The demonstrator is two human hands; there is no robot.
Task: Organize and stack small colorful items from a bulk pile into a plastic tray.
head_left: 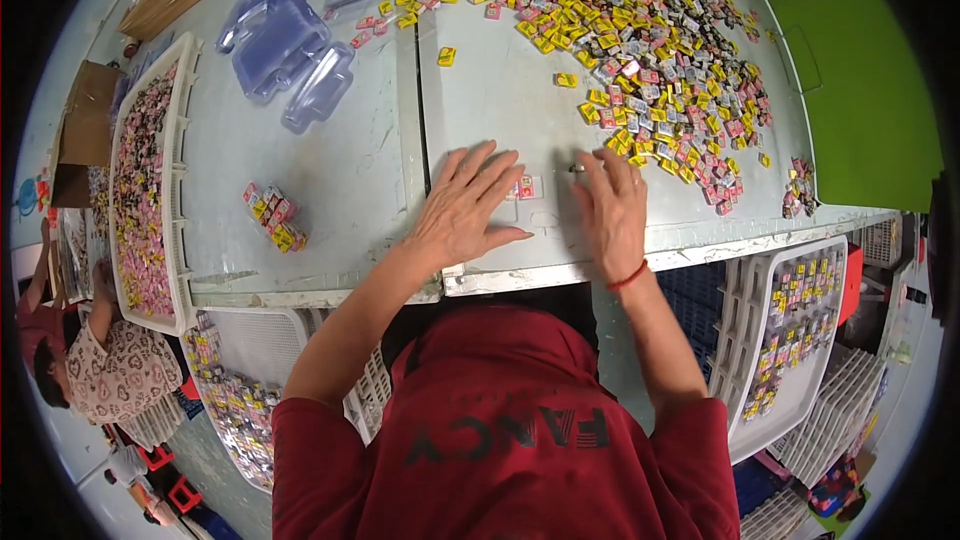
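My left hand [468,202] lies flat on the table with its fingers spread, partly over a clear plastic tray [537,186]. Small pink-and-white packets [525,188] sit in the tray beside the fingertips. To the right, my right hand [612,202] is bent over the tabletop, and a small dark piece [577,169] shows at its fingertips, too small to name. A wide heap of small yellow, pink and black packets [650,70] spreads beyond that hand. One loose yellow packet [565,80] lies at the heap's near side.
Empty clear plastic trays [285,40] are piled at the far left. A filled pack [275,217] lies left of my hands. White baskets [180,190] hold packets at left; another basket [790,340] stands below right. A green panel [850,70] borders the table. Another person [120,370] is at left.
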